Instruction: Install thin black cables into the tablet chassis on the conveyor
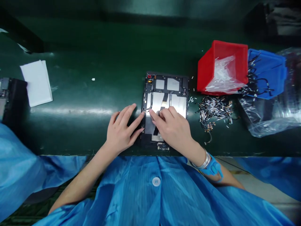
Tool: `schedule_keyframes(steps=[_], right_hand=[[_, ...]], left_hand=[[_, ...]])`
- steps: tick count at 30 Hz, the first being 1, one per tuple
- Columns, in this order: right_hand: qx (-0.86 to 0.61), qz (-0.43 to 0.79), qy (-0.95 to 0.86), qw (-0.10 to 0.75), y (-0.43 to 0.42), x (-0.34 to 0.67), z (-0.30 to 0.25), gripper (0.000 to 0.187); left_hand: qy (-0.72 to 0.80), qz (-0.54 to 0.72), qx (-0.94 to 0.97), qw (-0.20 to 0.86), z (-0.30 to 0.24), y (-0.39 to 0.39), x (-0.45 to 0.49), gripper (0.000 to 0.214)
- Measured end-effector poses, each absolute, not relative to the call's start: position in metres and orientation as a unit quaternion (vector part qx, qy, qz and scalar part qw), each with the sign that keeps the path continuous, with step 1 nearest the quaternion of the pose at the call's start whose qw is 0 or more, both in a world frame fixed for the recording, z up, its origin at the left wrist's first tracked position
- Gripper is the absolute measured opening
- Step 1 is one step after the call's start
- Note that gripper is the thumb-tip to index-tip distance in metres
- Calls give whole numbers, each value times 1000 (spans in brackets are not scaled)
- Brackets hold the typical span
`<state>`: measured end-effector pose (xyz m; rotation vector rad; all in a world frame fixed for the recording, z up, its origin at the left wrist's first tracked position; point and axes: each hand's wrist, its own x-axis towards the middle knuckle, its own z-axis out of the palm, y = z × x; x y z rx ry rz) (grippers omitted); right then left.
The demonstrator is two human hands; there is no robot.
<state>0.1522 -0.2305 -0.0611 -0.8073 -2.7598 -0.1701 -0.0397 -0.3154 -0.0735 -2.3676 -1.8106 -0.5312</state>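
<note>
An opened tablet (177, 105) lies flat on the dark green bench, its inner boards, silvery panels and black flat cable showing. My left hand (122, 128) has its fingers spread, with the index finger and thumb touching the tablet's left edge. Over the tablet's middle is my right hand (174, 128). Its index finger stretches out to a thin dark cable (147, 109) near the left side, while the other fingers bend inward above the panels. Nothing shows held in the right hand, though its palm is hidden. A blue wrist strap (213, 169) circles my right wrist.
To the right stand a red bin (205, 73) with clear plastic bags and a blue bin (274, 75) with black cables. A pile of small cables (215, 110) lies before them, beside clear plastic wrapping (270, 121). White paper (37, 83) and a black device (13, 97) lie left.
</note>
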Motion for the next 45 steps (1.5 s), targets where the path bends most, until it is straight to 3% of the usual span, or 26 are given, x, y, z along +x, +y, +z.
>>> schedule_keyframes(steps=[9,17,22,27,32,37,41,45], right_hand=[[-264,-78,-949,154,-234,148,-63,27],[-280,-29,-947,154,-241,151,-56,26],[-306,-9,-932,195,-242,158,-53,28],[-505,-13,-835,217,-252,192,-56,33],[-623,135,-757,143,-262,209,-65,54],[-554,335,-712,270,-260,190,-57,51],[-505,332,-702,378,-261,205,-57,35],[-648,208,-643,351,-263,258,-59,19]], left_hand=[[-587,-165,-790,54,-74,-307,-39,35],[-667,-286,-681,-99,-74,-324,-41,42],[-696,-262,-660,-112,-75,-342,-26,43],[-709,-239,-654,-113,-79,-351,-2,51],[-710,-326,-584,-222,-74,-350,7,56],[-681,-485,-337,-433,-47,-337,-15,46],[-664,-551,-297,-408,-42,-290,-52,38],[-636,-590,-388,-311,-74,-195,-116,41]])
